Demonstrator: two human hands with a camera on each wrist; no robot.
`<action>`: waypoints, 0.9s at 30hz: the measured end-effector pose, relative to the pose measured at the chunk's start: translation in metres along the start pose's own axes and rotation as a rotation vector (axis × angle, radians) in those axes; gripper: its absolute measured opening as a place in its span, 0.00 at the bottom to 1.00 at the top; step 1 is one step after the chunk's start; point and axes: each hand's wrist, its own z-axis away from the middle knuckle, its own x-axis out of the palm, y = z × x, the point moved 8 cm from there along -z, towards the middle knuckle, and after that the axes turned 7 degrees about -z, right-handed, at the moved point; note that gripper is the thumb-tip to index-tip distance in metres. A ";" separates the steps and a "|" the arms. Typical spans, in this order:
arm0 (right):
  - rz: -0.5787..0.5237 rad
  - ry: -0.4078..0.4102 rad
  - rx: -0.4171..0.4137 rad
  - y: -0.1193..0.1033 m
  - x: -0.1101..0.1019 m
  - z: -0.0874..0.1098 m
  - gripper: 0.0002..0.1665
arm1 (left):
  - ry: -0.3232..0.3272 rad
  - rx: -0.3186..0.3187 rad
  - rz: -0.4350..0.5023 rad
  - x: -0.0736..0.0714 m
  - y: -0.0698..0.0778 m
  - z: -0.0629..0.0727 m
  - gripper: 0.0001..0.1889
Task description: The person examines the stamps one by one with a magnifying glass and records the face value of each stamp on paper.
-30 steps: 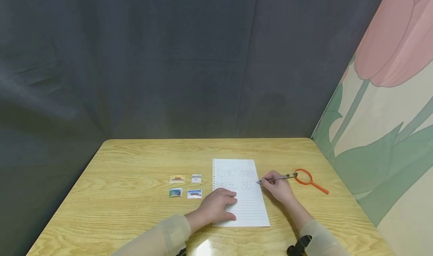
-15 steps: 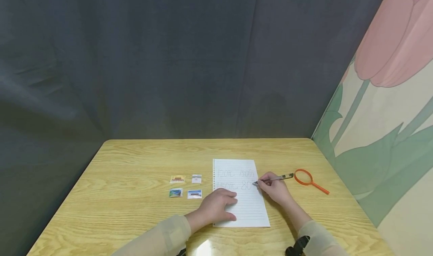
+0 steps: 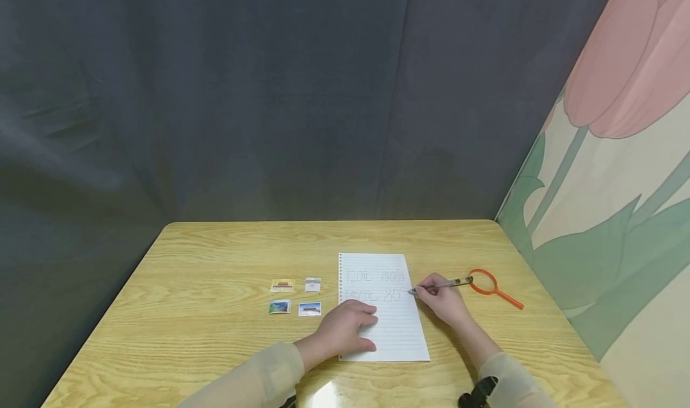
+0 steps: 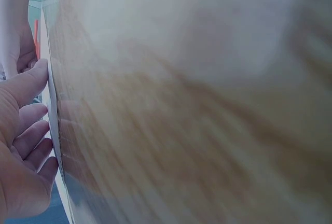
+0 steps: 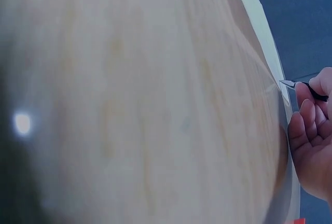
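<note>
A sheet of lined paper (image 3: 390, 330) lies on the table, with punched holes down its left edge. Handwritten figures, among them 120, 150 and 80, fill two rows in its upper half. My left hand (image 3: 347, 327) rests on the sheet's lower left, thumb and fingers apart. In my right hand (image 3: 444, 300) I pinch a pen (image 3: 455, 282), its tip at the paper's right edge, just right of the 80. The right wrist view shows the pen's pointed tip (image 5: 287, 84) close to the paper and the other fingers of that hand curled below it.
An orange-rimmed magnifying glass (image 3: 507, 298) lies right of my right hand, and the pen's back end overlaps its rim. Left of the paper, several small stamps with pictures, including a yellow stamp (image 3: 283, 285), lie in two rows. A dark curtain (image 3: 286, 126) hangs behind the table (image 3: 188, 312).
My right hand shifted the pen slightly left, onto the end of the lower row, and then back right to the paper's edge. The left hand has stayed still.
</note>
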 end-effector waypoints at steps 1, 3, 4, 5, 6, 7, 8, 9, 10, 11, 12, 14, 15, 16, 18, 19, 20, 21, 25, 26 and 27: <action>0.003 0.001 0.002 0.000 -0.001 0.001 0.03 | -0.001 -0.001 0.001 0.000 0.000 0.000 0.27; 0.006 -0.003 0.005 0.001 -0.001 0.002 0.03 | -0.003 -0.005 0.002 0.000 -0.001 0.000 0.27; 0.005 -0.006 0.005 0.001 -0.002 0.003 0.03 | -0.004 -0.007 0.002 0.000 -0.001 0.000 0.28; 0.002 -0.011 0.004 0.000 -0.002 0.004 0.03 | -0.007 -0.009 0.002 0.001 -0.001 0.000 0.28; -0.004 -0.017 0.001 -0.001 -0.002 0.006 0.03 | -0.007 -0.011 0.002 0.001 -0.001 0.000 0.28; -0.008 -0.025 0.000 -0.001 -0.002 0.007 0.03 | -0.009 -0.012 0.002 0.001 -0.001 0.000 0.28; -0.016 -0.032 0.000 -0.002 -0.002 0.008 0.04 | -0.008 -0.012 0.002 0.001 -0.002 0.000 0.28; -0.024 -0.038 0.000 -0.003 -0.002 0.009 0.04 | -0.007 -0.012 0.000 0.001 -0.002 0.000 0.28; -0.031 -0.042 -0.002 -0.003 -0.002 0.010 0.04 | -0.007 -0.012 0.000 0.001 -0.002 0.000 0.28; -0.037 -0.047 -0.006 -0.004 -0.001 0.010 0.04 | -0.006 -0.012 0.000 0.001 -0.002 0.000 0.28; -0.043 -0.051 -0.005 -0.004 -0.001 0.011 0.04 | -0.006 -0.012 -0.001 0.002 -0.002 0.000 0.28; -0.061 -0.064 0.003 -0.003 0.001 0.010 0.03 | -0.008 -0.014 -0.001 0.002 -0.003 0.000 0.28; -0.070 -0.067 0.009 -0.002 0.002 0.010 0.03 | -0.009 -0.013 -0.001 0.002 -0.003 0.000 0.28; -0.081 -0.067 0.018 -0.001 0.003 0.009 0.03 | -0.008 -0.011 -0.001 0.001 -0.002 0.000 0.28; -0.092 -0.066 0.044 0.002 0.004 0.008 0.03 | -0.009 -0.005 -0.002 0.001 -0.002 0.000 0.28; -0.096 -0.061 0.054 0.003 0.004 0.007 0.03 | -0.009 -0.003 -0.003 0.001 -0.001 0.000 0.28; -0.098 -0.053 0.065 0.004 0.004 0.006 0.03 | -0.009 0.001 -0.004 0.001 -0.001 0.000 0.28; -0.099 -0.045 0.075 0.005 0.004 0.006 0.03 | -0.006 0.005 -0.004 0.001 -0.001 0.000 0.28; -0.092 -0.033 0.073 0.005 0.005 0.003 0.03 | 0.000 0.010 -0.004 0.000 0.000 0.000 0.27; -0.093 -0.033 0.071 0.004 0.005 0.002 0.03 | 0.001 0.011 -0.004 0.000 0.000 0.000 0.27; -0.094 -0.033 0.069 0.003 0.006 0.002 0.03 | 0.001 0.012 -0.003 0.000 0.000 0.000 0.27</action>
